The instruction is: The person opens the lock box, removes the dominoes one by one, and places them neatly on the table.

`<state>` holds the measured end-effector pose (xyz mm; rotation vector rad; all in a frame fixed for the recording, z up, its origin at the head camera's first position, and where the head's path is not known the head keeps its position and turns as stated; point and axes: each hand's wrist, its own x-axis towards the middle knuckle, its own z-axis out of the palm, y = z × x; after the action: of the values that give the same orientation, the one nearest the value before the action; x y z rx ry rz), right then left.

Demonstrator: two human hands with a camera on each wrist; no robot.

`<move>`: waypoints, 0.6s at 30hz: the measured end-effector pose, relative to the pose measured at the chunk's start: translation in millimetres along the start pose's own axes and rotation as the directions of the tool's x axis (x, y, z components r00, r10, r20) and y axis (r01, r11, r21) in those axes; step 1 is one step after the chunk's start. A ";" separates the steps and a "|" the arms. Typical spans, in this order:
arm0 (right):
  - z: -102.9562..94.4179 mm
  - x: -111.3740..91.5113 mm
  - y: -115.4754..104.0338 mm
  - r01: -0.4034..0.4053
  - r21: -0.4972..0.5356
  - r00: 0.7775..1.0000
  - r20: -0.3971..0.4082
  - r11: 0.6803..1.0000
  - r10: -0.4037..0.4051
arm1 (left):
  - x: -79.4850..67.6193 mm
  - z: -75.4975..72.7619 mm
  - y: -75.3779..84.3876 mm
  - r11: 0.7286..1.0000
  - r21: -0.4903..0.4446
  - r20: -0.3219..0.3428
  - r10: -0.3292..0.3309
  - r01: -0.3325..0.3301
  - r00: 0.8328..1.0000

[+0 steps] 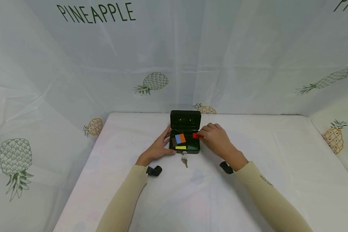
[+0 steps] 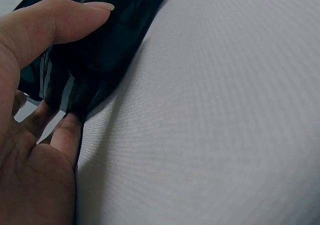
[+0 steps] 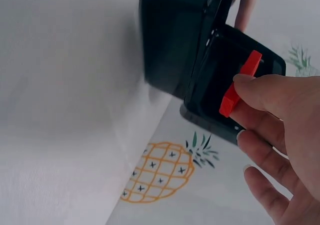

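Note:
A small black metal cash box (image 1: 195, 152) stands on the table with its lid (image 1: 185, 120) raised. My left hand (image 1: 158, 146) holds its left side, thumb (image 2: 75, 20) on the front wall and fingers along the side. Between thumb and fingers, my right hand (image 1: 216, 138) pinches a thin red block (image 3: 254, 62) over the right part of the box. Inside lie a blue and orange piece (image 1: 180, 139), a yellow piece (image 1: 180, 147) and a dark green piece (image 1: 192, 148). Keys (image 1: 184, 158) hang from the lock at the front.
A white cloth covers the table (image 1: 174, 196). Behind it hangs a pale curtain (image 1: 235, 64) printed with pineapples. Black straps with camera mounts sit on both wrists, such as the left mount (image 1: 154, 171).

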<state>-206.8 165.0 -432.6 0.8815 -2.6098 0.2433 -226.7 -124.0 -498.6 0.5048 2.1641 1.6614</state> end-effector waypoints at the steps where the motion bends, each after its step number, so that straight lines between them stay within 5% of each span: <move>1: -1.0 -0.8 1.3 -0.006 0.003 1.000 0.000 1.000 0.006 | 0.1 -0.2 -0.2 1.000 -0.001 0.000 0.001 -0.001 1.000; 18: -5.3 -22.6 39.1 -0.093 -0.002 0.996 0.005 0.996 0.093 | 2.0 0.2 -4.8 1.000 0.000 -0.009 0.007 -0.007 1.000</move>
<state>-212.6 209.7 -438.5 0.7621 -2.6585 0.2637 -228.6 -124.0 -503.5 0.5057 2.1714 1.6705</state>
